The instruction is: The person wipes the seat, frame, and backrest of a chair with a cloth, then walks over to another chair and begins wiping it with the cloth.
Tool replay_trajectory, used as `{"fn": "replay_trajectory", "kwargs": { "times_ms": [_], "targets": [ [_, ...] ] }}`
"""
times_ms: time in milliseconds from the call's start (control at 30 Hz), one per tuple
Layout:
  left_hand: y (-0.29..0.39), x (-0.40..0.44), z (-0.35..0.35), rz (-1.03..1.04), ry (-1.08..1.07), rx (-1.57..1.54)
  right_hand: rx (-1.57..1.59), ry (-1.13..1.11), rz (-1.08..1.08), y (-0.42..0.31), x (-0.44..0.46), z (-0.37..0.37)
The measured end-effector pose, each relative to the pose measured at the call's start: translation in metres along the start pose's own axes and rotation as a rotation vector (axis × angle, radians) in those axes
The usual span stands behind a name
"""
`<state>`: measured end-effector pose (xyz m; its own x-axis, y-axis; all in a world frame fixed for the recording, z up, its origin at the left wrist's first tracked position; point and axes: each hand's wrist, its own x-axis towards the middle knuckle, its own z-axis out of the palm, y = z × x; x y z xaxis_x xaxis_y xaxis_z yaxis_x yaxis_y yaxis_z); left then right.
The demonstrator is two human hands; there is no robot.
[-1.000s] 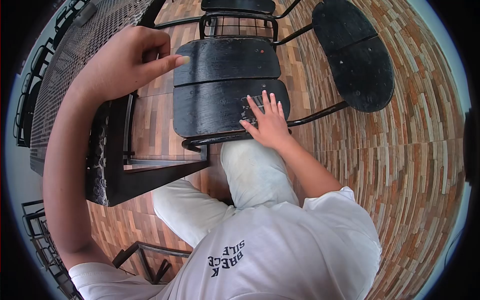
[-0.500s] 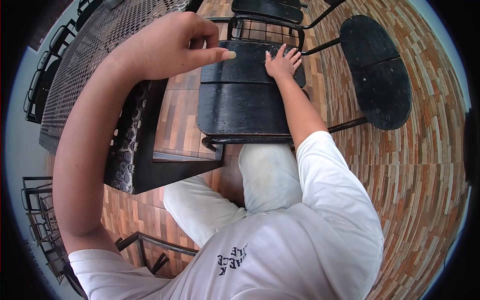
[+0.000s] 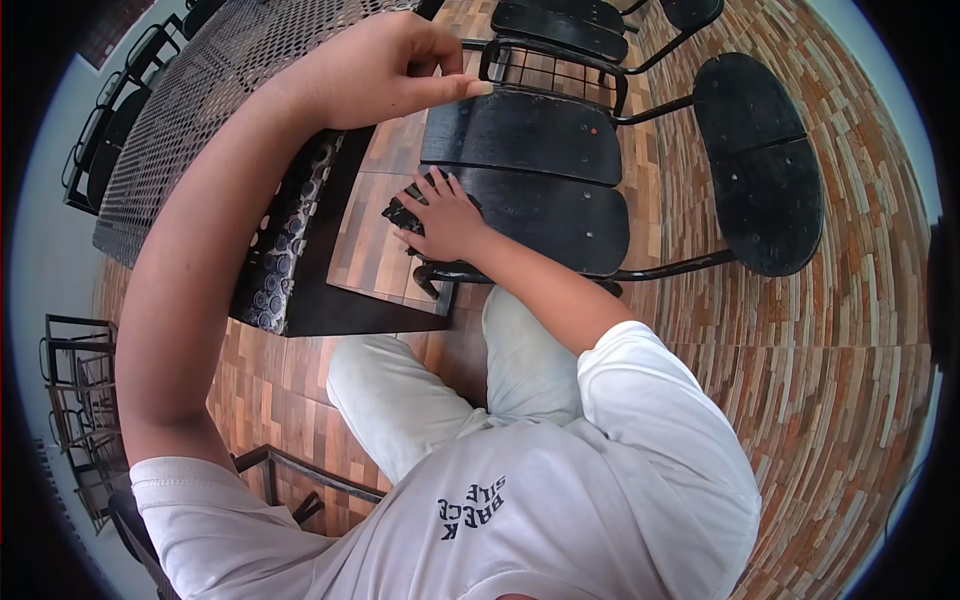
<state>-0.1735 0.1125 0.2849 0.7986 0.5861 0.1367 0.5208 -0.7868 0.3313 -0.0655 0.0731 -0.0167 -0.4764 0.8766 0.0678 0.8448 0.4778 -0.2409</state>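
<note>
A black chair with a two-panel seat (image 3: 545, 135) stands in front of my knees. My right hand (image 3: 447, 220) lies over the seat's near left corner, fingers spread, pressing on a crumpled black cloth (image 3: 400, 208). Part of that cloth sticks out past the seat's left edge. The rest of it is hidden under my palm. Raised above the table's corner, my left hand (image 3: 400, 68) is closed, its fingers curled under and the thumb pointing right towards the seat. Nothing shows between its fingers.
A black perforated metal table (image 3: 225, 90) stands at left under my left arm. The chair's oval backrest (image 3: 760, 165) is at right, near a brick-patterned wall (image 3: 850, 350). Another black chair (image 3: 560, 25) stands behind. Stacked metal frames (image 3: 80, 390) are at far left.
My right hand has moved from the seat's far right side to its near left corner, and the black cloth now shows beneath it. The left hand keeps its curled shape. The view has shifted slightly.
</note>
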Motion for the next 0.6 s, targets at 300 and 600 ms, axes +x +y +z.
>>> {"fn": "replay_trajectory", "kwargs": {
  "times_ms": [300,600],
  "targets": [
    [-0.002,-0.002,0.003,-0.011,-0.002,-0.018,0.028,0.143,0.053,0.029,-0.116,-0.020],
    [0.005,0.000,0.002,-0.053,-0.062,-0.013,-0.052,0.100,0.506,0.158,-0.130,-0.031]
  ]
}}
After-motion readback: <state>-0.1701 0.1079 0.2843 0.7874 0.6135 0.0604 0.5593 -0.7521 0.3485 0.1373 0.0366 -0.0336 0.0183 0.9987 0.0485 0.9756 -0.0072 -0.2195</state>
